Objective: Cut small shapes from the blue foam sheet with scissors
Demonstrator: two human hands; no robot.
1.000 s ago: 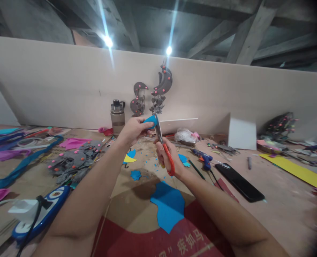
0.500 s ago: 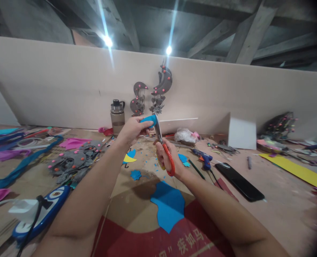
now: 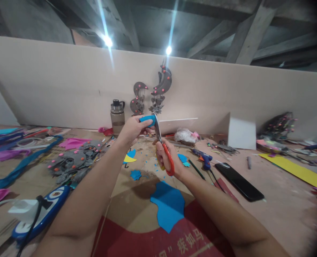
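My left hand point(image 3: 135, 127) pinches a small blue felt-like piece point(image 3: 147, 121), raised above the table. In my right hand point(image 3: 165, 153) is a pair of scissors point(image 3: 168, 159) with red-orange handles, its blades pointing up against the right edge of that piece. Whether the blades are fully closed is hard to see. Below my hands lies a larger blue sheet point(image 3: 168, 205) with a wavy cut outline. A small blue flower-shaped cutout point(image 3: 135, 174) rests left of it, and a yellow crescent point(image 3: 130, 159) lies by another blue scrap.
A bottle point(image 3: 117, 116) stands by the wall. Grey felt pieces with pink dots point(image 3: 75, 160) pile up on the left, near a power strip point(image 3: 43, 214). To the right are a glue gun point(image 3: 204, 157), a phone point(image 3: 238, 181) and a yellow strip point(image 3: 297, 172). Grey moon ornaments point(image 3: 163, 82) hang behind.
The blue piece and the scissors have shifted very slightly in my hands. My grip on both is the same, and the table things have stayed in place.
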